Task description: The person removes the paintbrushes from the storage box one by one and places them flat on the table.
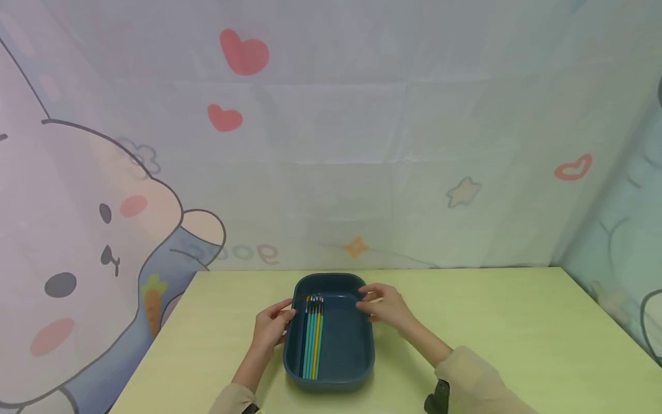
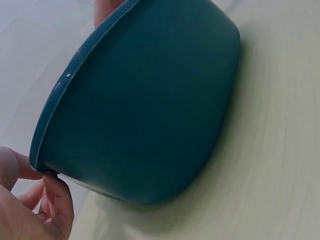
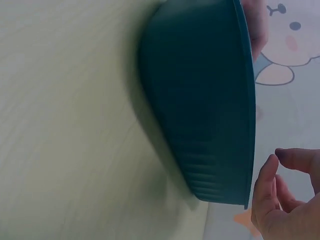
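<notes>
A dark teal plastic basin [image 1: 349, 345] sits on the table. Along its left inner side lie several paintbrushes [image 1: 312, 342], bristles toward the far end, with turquoise, yellow and dark handles. My left hand [image 1: 270, 328] holds the basin's left rim; in the left wrist view the thumb and fingers of this hand [image 2: 37, 200] pinch the rim. Over the right rim, near the far corner, is my right hand [image 1: 385, 305]. In the right wrist view the right hand [image 3: 287, 200] has bent fingers close to the thumb, apart from the rim, with nothing visible between them.
The pale yellow-green table [image 1: 491, 322] extends to both sides of the basin. Behind it hangs a printed cloth [image 1: 331, 172] with hearts and a cartoon animal. A dark curved cable-like thing [image 1: 644, 322] shows at the right edge.
</notes>
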{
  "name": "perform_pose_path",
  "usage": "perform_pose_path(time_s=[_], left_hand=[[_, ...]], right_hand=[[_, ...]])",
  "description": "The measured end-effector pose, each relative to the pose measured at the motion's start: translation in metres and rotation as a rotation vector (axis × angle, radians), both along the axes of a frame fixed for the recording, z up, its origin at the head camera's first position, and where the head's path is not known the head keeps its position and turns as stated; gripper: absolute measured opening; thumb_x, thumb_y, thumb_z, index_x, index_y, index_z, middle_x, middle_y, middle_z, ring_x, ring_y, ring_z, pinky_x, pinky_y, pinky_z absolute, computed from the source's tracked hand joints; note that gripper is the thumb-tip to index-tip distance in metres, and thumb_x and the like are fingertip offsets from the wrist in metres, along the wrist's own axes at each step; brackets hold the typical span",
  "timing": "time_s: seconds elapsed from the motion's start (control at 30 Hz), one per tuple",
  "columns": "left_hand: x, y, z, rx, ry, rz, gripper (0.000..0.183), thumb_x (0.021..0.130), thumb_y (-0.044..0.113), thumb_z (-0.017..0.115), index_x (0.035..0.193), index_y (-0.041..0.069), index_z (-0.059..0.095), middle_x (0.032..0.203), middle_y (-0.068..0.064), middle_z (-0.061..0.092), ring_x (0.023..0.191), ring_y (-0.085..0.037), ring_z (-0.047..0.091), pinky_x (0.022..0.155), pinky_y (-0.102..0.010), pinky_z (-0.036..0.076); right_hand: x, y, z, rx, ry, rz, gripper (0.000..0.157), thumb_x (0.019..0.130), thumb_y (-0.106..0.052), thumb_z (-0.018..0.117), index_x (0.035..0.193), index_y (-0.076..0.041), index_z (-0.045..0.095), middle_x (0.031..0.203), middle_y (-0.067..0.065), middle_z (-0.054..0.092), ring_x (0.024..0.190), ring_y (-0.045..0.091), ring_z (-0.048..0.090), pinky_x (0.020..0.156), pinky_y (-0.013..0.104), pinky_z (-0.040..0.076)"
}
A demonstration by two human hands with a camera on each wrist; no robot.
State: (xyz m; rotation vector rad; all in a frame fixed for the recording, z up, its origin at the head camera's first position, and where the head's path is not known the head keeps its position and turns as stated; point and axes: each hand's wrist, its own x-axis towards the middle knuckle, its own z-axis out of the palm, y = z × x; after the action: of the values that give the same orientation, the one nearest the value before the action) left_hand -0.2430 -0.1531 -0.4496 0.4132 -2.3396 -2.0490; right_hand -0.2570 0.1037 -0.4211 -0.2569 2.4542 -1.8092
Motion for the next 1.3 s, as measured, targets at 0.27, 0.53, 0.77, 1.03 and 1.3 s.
perform_pose_path(time_s=[0.27,0.53,0.77,1.03,1.3], left_hand=[[0.002,-0.002,-0.002,0.03,0.009,-0.012,0.039,0.093,0.012,0.059,0.13,0.001,0.057,0.108,-0.019,0.066,0.068,-0.011,0.062,0.057,-0.025,0.052],[0.003,-0.002,-0.003,0.026,0.011,-0.013,0.04,0.094,0.014,0.059,0.131,0.001,0.056,0.109,-0.02,0.065,0.069,-0.011,0.062,0.058,-0.025,0.053],[0.0,-0.002,-0.002,0.036,0.009,-0.011,0.04,0.094,0.014,0.059,0.132,0.002,0.056,0.109,-0.019,0.065,0.07,-0.012,0.062,0.059,-0.026,0.053],[-0.001,-0.001,-0.001,0.03,0.005,-0.008,0.039,0.094,0.013,0.058,0.131,0.002,0.057,0.11,-0.02,0.064,0.073,-0.012,0.063,0.061,-0.027,0.055],[-0.001,0.0,-0.001,0.021,0.008,0.002,0.038,0.093,0.012,0.059,0.13,0.001,0.057,0.105,-0.017,0.065,0.072,-0.013,0.062,0.059,-0.026,0.054]], right_hand=[[-0.004,-0.011,0.006,-0.012,-0.003,0.099,0.042,0.083,-0.009,0.071,0.119,0.009,0.058,0.096,0.018,0.066,0.079,0.028,0.069,0.067,0.036,0.058],[-0.006,-0.022,0.008,0.0,-0.052,0.121,0.043,0.083,-0.01,0.071,0.12,0.008,0.059,0.099,0.019,0.069,0.08,0.022,0.07,0.072,0.042,0.058],[-0.011,-0.031,0.012,0.005,-0.104,0.13,0.042,0.084,-0.01,0.071,0.12,0.009,0.06,0.106,0.023,0.069,0.09,0.031,0.07,0.071,0.036,0.058],[-0.016,-0.039,0.016,-0.005,-0.193,0.146,0.048,0.084,-0.01,0.07,0.124,0.011,0.056,0.106,0.023,0.069,0.093,0.034,0.07,0.074,0.036,0.058],[-0.025,-0.049,0.018,0.002,-0.315,0.157,0.047,0.085,-0.008,0.069,0.126,0.011,0.055,0.118,0.024,0.064,0.106,0.039,0.065,0.077,0.035,0.058]])
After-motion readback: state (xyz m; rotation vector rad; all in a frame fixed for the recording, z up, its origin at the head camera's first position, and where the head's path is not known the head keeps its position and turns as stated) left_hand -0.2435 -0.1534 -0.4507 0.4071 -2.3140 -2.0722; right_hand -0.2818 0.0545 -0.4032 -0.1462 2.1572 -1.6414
